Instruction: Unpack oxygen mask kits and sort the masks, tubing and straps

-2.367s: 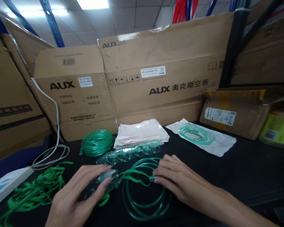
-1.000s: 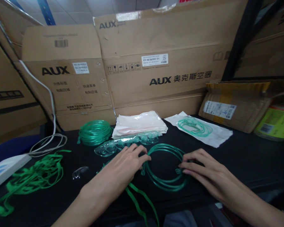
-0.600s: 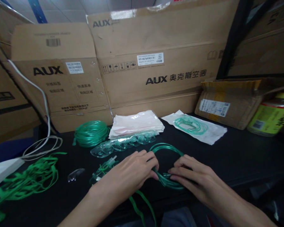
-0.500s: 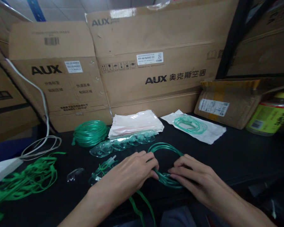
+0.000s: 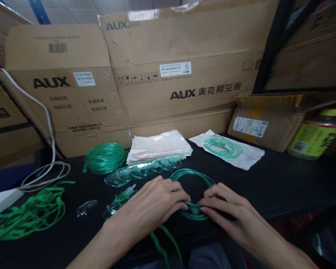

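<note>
A coil of green tubing [image 5: 192, 175] lies on the black table [image 5: 291, 186] in front of me. My left hand [image 5: 154, 205] and my right hand [image 5: 226, 211] meet at the coil's near side, fingers curled and pinching the tubing between them. Under my left hand a clear mask [image 5: 119, 200] with a green strap [image 5: 164, 248] rests on the table; the strap hangs over the near edge.
A row of clear masks [image 5: 144, 170], a stack of plastic bags [image 5: 159, 145], a bundle of green tubing [image 5: 105, 158], a bagged tube set [image 5: 226, 149], loose green straps [image 5: 30, 213] and a small clear clip [image 5: 85, 207] lie around. AUX cardboard boxes [image 5: 184, 74] wall the back.
Both hands drew together over the green coil and now pinch its near side. The coil has been gathered smaller. The left hand left the clear mask on the table.
</note>
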Available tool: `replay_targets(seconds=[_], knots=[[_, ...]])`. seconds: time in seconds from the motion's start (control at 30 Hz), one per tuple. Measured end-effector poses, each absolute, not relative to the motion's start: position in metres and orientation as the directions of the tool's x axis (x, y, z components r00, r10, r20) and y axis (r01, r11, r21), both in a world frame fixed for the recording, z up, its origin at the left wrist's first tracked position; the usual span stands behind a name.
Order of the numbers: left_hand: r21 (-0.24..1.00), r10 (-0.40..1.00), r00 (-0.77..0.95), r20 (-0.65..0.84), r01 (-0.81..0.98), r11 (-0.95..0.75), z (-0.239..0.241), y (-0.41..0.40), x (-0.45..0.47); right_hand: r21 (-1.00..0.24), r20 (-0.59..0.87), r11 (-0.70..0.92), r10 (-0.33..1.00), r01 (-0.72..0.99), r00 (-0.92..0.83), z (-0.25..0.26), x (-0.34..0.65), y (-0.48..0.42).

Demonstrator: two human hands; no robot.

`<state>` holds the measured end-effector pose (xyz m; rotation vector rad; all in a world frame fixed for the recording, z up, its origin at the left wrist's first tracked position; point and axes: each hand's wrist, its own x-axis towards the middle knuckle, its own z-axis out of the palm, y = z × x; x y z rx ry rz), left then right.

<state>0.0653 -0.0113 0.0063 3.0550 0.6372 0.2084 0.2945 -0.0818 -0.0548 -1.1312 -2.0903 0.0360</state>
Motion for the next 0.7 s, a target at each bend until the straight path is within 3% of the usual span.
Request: replay_targets(seconds=[0.3,0.4,0.57,0.7], knots=[[-0.065,0.519,0.847,0.116,0.528,-0.847,0.007,-0.021,0.072,-0.333,0.609,0.637,0.708,0.695,-0.358,-0.059,0.294,-0.088],[-0.018,0.522,0.849,0.086,0.525,-0.851,0.01,-0.024,0.07,-0.302,0.591,0.63,0.713,0.715,-0.378,-0.062,0.295,-0.088],[0.107,0.592,0.789,0.164,0.582,-0.806,0.004,-0.036,0.06,-0.279,0.614,0.602,0.711,0.748,-0.344,-0.066,0.295,-0.086],[0.011,0.57,0.806,0.159,0.575,-0.818,-0.009,-0.045,0.062,-0.24,0.655,0.572,0.692,0.785,-0.303,-0.071,0.294,-0.088]])
